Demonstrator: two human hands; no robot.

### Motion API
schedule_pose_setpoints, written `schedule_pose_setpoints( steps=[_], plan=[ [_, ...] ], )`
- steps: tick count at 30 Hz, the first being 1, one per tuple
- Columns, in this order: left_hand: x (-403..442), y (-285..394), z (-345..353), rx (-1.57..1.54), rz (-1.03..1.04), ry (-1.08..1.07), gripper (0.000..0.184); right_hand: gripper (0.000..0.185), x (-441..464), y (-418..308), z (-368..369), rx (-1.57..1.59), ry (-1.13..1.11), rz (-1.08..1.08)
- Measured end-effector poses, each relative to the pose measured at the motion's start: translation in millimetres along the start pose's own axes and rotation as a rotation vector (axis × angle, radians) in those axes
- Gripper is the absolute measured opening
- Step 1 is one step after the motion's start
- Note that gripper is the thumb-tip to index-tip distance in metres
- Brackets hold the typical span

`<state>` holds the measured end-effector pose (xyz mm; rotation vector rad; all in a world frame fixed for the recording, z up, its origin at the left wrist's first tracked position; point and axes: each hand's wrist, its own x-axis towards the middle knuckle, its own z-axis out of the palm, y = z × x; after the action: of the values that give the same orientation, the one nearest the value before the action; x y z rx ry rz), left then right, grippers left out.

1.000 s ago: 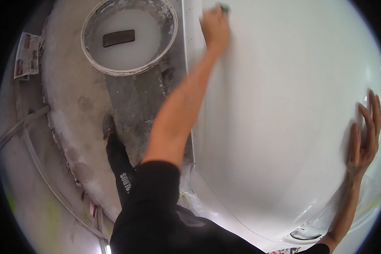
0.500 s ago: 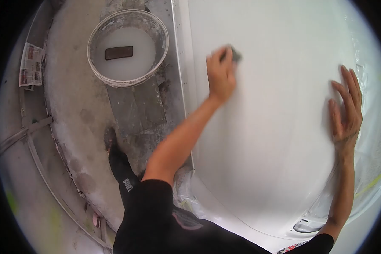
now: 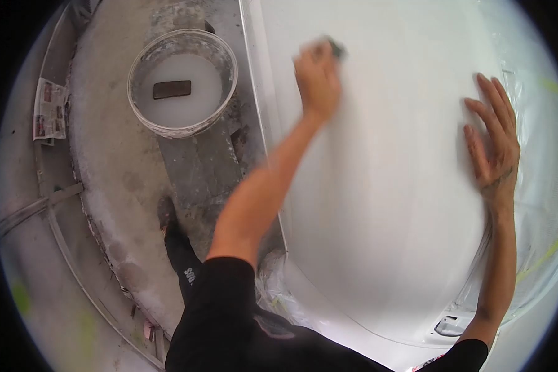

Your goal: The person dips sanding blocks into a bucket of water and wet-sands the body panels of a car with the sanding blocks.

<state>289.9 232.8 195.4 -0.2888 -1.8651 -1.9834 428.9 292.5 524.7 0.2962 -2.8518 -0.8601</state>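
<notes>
My left hand (image 3: 318, 79) is closed, slightly blurred, round a dark grey-green piece that looks like sandpaper (image 3: 335, 48). It presses the piece against a white car hood (image 3: 384, 204), toward the upper left of the panel. Most of the sandpaper is hidden by my fingers. On the far right side of the hood, my right hand (image 3: 495, 136) rests open with its fingers spread, holding nothing.
A bucket (image 3: 181, 132) of milky water stands left of the hood, with a brown block (image 3: 172, 89) in it. Clear plastic sheeting (image 3: 539, 186) covers the right side. Newspaper (image 3: 49, 110) hangs from a frame at far left.
My left hand has slid slightly up and left in view with the sandpaper. The view has shifted a little: the bucket sits lower, my right hand higher and further left.
</notes>
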Motion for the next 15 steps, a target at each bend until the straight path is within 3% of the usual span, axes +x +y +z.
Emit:
schedule_pose_setpoints(
  steps=[1,4,6,10,15],
  plan=[
    [41.5,-14.5,8.4,-0.088,-0.156,-0.037,0.037,0.031,-4.7,0.3,-1.5,0.005,-0.003,-0.008],
    [42.5,-11.7,9.3,-0.044,-0.144,0.019,0.036,0.030,-7.9,-2.2,2.3,0.021,0.026,0.023],
    [-37.1,34.3,-19.9,-0.061,-0.061,-0.014,0.040,0.030,-5.7,-6.5,-1.9,0.050,0.028,0.061],
    [-195.1,145.1,-92.3,-0.245,-0.103,-0.282,0.049,0.029,-10.4,-5.8,-0.6,0.077,0.025,0.073],
    [-14.4,88.5,-11.8,-0.084,0.098,-0.033,0.045,0.027,-7.6,-4.7,-1.3,0.059,0.040,0.033]
  ],
)
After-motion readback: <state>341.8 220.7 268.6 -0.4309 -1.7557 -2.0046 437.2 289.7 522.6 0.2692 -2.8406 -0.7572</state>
